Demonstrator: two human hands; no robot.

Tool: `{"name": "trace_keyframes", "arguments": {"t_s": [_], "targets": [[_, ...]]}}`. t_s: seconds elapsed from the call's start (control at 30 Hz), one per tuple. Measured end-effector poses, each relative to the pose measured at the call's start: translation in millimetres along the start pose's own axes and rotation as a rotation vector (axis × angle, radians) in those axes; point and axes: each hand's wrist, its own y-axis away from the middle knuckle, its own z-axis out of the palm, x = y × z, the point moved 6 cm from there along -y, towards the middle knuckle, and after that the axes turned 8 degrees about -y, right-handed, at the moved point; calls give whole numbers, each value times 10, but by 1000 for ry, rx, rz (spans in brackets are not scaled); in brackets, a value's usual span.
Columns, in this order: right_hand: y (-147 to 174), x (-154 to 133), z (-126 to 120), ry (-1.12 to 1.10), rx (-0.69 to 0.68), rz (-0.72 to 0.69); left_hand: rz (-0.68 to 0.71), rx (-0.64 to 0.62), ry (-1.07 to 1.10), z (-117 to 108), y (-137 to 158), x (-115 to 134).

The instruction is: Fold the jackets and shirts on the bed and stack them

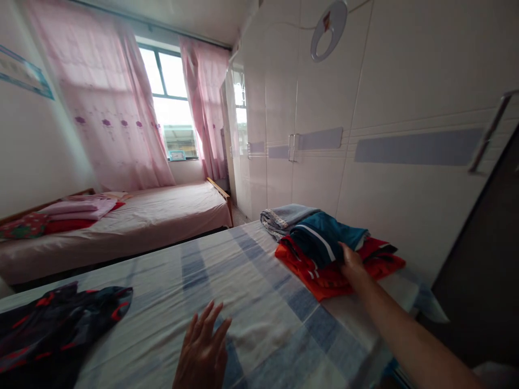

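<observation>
My right hand [352, 261] is at the front right edge of a folded teal garment [322, 237] with a white stripe. Its fingers seem closed on the cloth, partly hidden by it. The teal garment rests on folded red-orange clothes [332, 289], and a folded grey garment [290, 216] lies just behind. My left hand [203, 346] hovers over or rests on the checked blue-and-white bedsheet [162, 286], fingers spread, holding nothing. Crumpled on the bed at the left is a dark garment [60, 329] with red marks.
White wardrobe doors [320, 178] with metal handles stand along the right. A second bed [170, 208] carries folded pink and red bedding [81, 208] by the window [170, 92]. Pink curtains [105, 102] hang there. A dark area [478, 254] lies at the far right.
</observation>
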Motion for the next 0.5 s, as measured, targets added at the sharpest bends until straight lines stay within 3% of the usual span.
{"name": "trace_keyframes", "arguments": {"t_s": [0.3,0.5], "targets": [[-245,45,-71,-23,-162,219,8,-75,2,201,112,-80],[-338,-50,-37,-28,-206,211,-4,-81,13,218,124,-90]]}}
